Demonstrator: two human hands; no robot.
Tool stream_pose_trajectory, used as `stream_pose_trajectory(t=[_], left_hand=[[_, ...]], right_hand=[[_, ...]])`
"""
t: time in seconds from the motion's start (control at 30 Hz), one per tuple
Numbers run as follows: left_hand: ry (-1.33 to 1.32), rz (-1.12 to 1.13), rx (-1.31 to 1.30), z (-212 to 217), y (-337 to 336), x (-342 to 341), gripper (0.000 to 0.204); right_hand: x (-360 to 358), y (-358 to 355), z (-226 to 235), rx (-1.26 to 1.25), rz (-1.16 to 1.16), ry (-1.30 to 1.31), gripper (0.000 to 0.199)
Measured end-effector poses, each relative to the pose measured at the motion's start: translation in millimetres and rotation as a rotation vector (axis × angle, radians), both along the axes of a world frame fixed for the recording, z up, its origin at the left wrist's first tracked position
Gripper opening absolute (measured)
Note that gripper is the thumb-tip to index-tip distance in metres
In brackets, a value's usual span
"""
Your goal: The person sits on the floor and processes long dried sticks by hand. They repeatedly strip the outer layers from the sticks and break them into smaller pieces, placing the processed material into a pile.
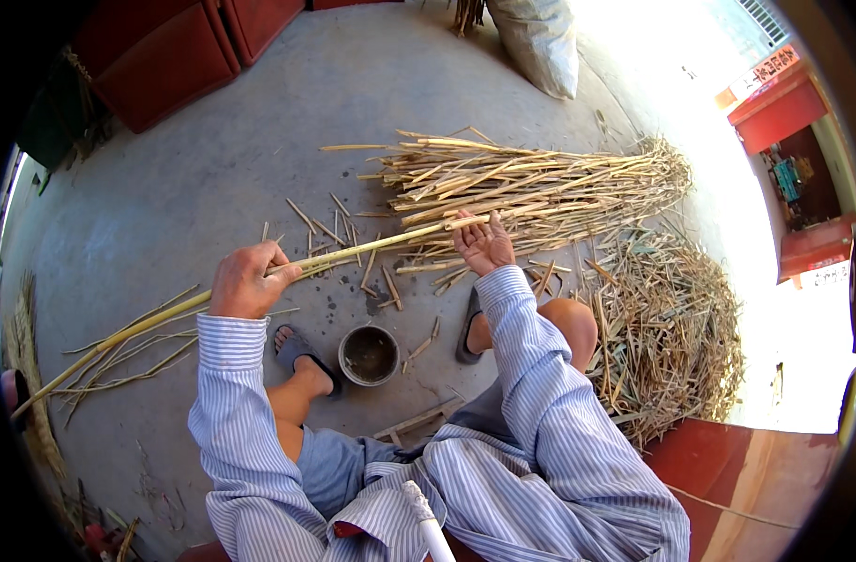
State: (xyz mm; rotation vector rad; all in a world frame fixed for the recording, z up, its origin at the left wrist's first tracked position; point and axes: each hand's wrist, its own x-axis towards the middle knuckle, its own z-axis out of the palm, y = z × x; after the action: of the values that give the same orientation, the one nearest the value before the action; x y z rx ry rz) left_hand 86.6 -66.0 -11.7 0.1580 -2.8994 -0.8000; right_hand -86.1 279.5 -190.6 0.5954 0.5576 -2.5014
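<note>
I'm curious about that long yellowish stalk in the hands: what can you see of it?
The long stalk looks like a slender, dried plant stem, yellowish and thicker toward the left. It slants from lower left up to the right above the grey floor. The left-hand grip is closed around it; rightward it reaches the fingers of the open right-hand grip. Its exact right end is unclear.

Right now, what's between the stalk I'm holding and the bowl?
In the head view, between the stalk and the bowl, a few short pieces and some dark spots show on the floor.
</note>
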Motion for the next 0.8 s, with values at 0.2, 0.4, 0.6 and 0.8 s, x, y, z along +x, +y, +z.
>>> stream_pose_trajectory(t=[0.2, 0.4, 0.6, 0.8], left_hand=[[-0.017, 0.018, -0.004, 3, 7, -3, 0.023], [0.087, -0.048, -0.099, -3, 11, 0, 0.023], [0.185, -0.159, -0.224, -9, 22, -3, 0.025], [0.272, -0.069, -0.214, -6, 14, -2, 0.027]], right_hand=[[8, -23, -11, 0.111, 0.032, 0.218, 0.023], [0, -28, -7, 0.392, 0.07, 0.095, 0.026], [-20, -2, -16, 0.398, 0.237, -0.002, 0.02], [-13, 7, -6, 0.395, 0.226, 0.034, 0.021]])
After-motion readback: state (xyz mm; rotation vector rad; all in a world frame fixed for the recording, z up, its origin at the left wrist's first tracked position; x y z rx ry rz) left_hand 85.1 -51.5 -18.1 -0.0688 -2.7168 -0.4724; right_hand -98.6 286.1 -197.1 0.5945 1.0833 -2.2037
